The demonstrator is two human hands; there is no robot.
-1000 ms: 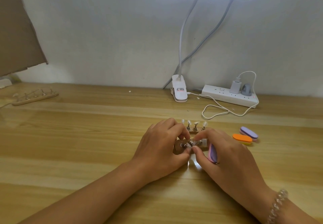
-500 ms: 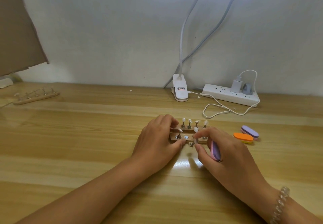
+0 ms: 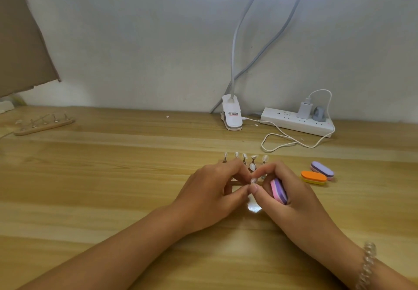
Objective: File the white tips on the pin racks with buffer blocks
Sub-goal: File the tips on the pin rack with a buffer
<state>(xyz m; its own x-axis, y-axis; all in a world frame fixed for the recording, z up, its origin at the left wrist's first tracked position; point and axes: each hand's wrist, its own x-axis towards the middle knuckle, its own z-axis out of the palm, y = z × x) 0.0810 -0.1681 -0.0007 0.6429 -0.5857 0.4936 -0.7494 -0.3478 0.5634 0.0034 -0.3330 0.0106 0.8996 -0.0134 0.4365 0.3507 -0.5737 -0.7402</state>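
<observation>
Closest in, a clear bead bracelet (image 3: 367,264) circles the right wrist. Over the wooden table (image 3: 113,176) the two hands meet, thumbs touching. The right hand (image 3: 291,201) holds a pink and purple buffer block (image 3: 278,190) under its curled fingers. The block's striped edge faces up and its long axis runs away from the person, the far end leaning slightly left toward the fingertips. Between thumb and forefinger a small white tip (image 3: 253,180) shows.

The left hand (image 3: 210,197) curls over the pin rack (image 3: 245,159) and grips it. The rack lies crosswise, mostly hidden, with its pins upright just beyond the knuckles.

Right of the right hand lie an orange block (image 3: 313,177) and a lilac block (image 3: 322,170), close together. Far off to the left of the left hand rests a second rack (image 3: 44,124). Beyond both hands, by the wall, are a lamp clip (image 3: 231,116) and a power strip (image 3: 296,121).
</observation>
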